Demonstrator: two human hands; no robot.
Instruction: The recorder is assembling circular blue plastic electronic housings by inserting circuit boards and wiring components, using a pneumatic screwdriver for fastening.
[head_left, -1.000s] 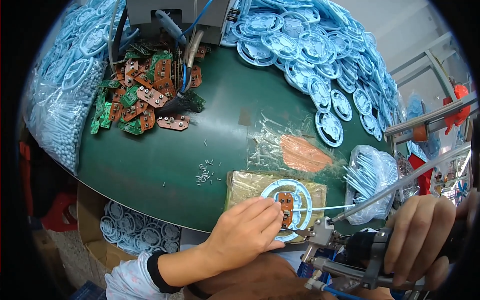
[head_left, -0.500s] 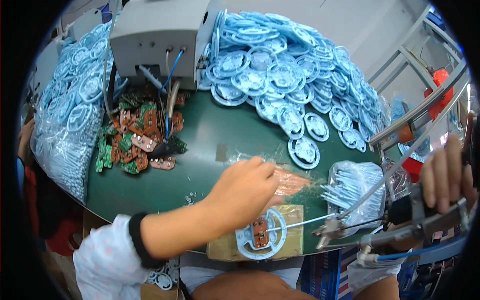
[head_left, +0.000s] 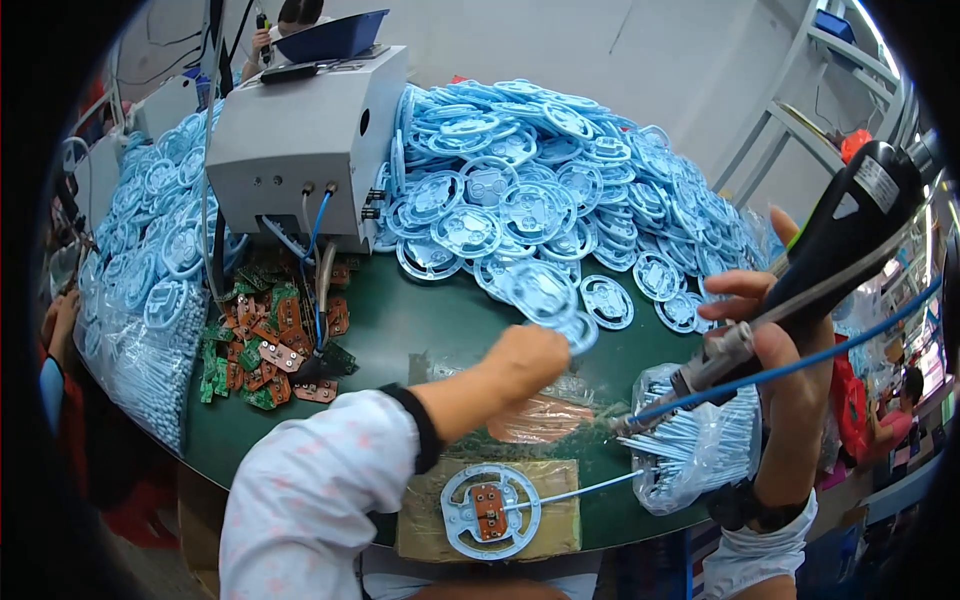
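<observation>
Head view: left fingers [head_left: 550, 350] meet a blue disc [head_left: 580, 332], whether clamped I cannot tell; right fingers [head_left: 740, 284], apart, seemingly steady the black driver [head_left: 848, 220] for clearance.

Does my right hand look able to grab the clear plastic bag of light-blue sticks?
Probably not freely: a black power tool lies across your right hand, its metal nose overlapping the bag.

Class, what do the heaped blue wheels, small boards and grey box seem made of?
Blue wheels: probably moulded plastic, slightly glossy, given uniform colour and raised ribs.
Small boards: likely resin laminate, fairly matte, given thin flat shapes bearing components.
Grey box: smooth, matte; perhaps painted metal, given its flat panels, though plastic is possible.
</observation>
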